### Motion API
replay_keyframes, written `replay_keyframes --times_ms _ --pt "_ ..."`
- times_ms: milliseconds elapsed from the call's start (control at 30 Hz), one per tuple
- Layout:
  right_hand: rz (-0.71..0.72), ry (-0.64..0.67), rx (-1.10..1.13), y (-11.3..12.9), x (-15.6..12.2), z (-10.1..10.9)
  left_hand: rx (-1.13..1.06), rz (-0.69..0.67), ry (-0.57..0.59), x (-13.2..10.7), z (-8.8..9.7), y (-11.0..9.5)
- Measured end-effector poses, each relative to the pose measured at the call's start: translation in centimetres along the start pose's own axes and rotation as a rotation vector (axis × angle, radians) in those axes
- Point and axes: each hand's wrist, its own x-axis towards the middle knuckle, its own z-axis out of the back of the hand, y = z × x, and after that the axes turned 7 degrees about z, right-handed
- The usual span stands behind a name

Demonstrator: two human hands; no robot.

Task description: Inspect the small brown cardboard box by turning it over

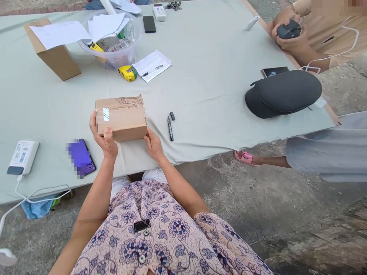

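Observation:
A small brown cardboard box is held at the table's near side, its top marked with black scribbles and a blue-and-white sticker. My left hand wraps round its left end, thumb on the near face. At the lower right corner my right hand grips the box, with some fingers hidden under or behind it. To the right of the box lies an uncapped black marker, its cap lying just beyond the tip. A phone with a purple, partly blurred screen rests left of my left hand.
Behind the box are a yellow tape measure, a written sheet with a pen, a clear tub and another carton. A power bank trails a cable at left. At right, a black case sits near another person's hands.

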Motion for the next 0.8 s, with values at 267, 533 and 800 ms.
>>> replay_keyframes --times_ms 267,533,800 --pt "-0.024 0.015 0.044 0.73 0.32 0.71 0.082 0.0 -0.001 0.11 -0.02 -0.42" --pt "-0.031 0.016 0.077 0.42 0.15 0.6 0.014 -0.036 -0.03 -0.11 -0.04 -0.27" --pt "-0.093 0.022 0.051 0.47 -0.51 0.72 0.101 0.008 -0.058 -0.63 0.19 0.05"
